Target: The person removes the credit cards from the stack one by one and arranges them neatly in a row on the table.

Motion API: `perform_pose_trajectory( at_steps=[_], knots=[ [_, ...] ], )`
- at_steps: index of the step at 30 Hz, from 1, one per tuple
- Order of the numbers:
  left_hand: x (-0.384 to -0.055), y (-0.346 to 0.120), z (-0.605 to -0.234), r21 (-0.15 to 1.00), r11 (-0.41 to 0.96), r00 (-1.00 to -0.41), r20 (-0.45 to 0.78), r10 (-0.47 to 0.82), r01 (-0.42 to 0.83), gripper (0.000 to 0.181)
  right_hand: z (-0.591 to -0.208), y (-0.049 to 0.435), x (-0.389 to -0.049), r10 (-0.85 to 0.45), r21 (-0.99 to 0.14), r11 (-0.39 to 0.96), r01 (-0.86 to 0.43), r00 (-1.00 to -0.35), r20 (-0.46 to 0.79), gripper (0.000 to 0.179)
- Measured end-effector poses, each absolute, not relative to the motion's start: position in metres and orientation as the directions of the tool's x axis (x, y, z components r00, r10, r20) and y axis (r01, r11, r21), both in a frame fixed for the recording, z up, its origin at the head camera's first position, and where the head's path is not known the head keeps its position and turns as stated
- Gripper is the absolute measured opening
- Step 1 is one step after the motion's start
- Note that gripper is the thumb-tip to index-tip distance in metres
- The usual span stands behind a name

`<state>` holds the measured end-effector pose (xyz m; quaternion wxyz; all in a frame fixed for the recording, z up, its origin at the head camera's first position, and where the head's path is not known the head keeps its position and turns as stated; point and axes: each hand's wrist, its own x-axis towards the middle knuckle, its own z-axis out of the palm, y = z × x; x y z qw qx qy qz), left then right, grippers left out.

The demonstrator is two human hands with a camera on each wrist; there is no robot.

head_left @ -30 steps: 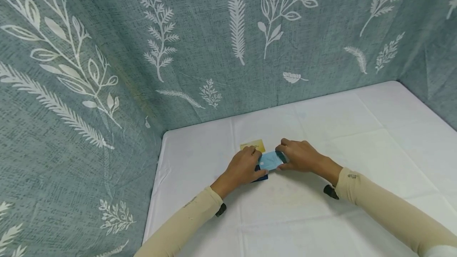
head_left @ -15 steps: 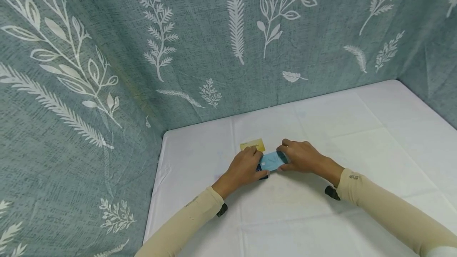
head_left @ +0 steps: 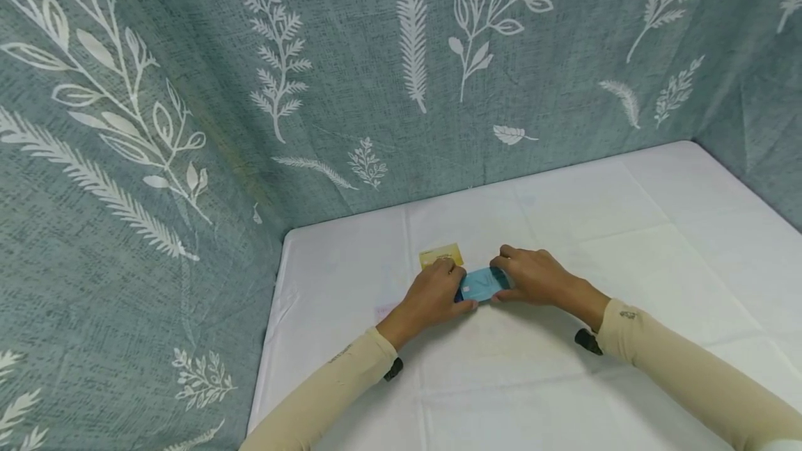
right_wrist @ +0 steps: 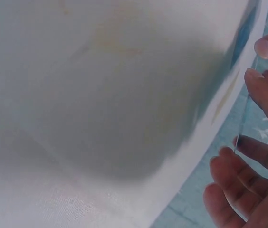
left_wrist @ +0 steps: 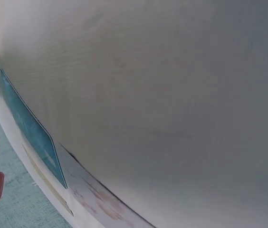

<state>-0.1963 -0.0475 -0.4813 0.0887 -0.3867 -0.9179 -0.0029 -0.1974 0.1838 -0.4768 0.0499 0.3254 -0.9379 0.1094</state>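
A light blue bank card point(head_left: 484, 285) with a pale chip is held between both hands, raised over the white table. My left hand point(head_left: 431, 296) pinches its left end; my right hand point(head_left: 535, 278) grips its right end between thumb and fingers. The right wrist view shows the card edge-on as a thin line beside the fingers. A blue card point(left_wrist: 32, 126) lies flat on the table in the left wrist view, mostly covered by the left hand in the head view. Just beyond that hand lies a yellow card point(head_left: 441, 254).
A pale card with a pinkish pattern point(left_wrist: 100, 202) lies beside the blue one, partly behind the left wrist in the head view. Black wrist cameras point(head_left: 587, 341) hang under both forearms. The white tablecloth point(head_left: 595, 214) ends at a teal leaf-print curtain point(head_left: 351, 89).
Both hands have shifted slightly right with the light blue card. The blue card under it is now more covered, and the pale card has come into view by the left wrist.
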Motion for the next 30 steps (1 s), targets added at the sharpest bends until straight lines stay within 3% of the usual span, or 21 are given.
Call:
perform_pose_trajectory(
  at_steps=[30],
  knots=[
    [-0.1961,-0.0408,-0.4831,-0.027,0.698,-0.691,0.12,0.713,0.716,0.054,-0.4799,0.1884,-0.1928,-0.602,-0.125,0.765,-0.632,-0.77,0.211,0.06]
  ],
)
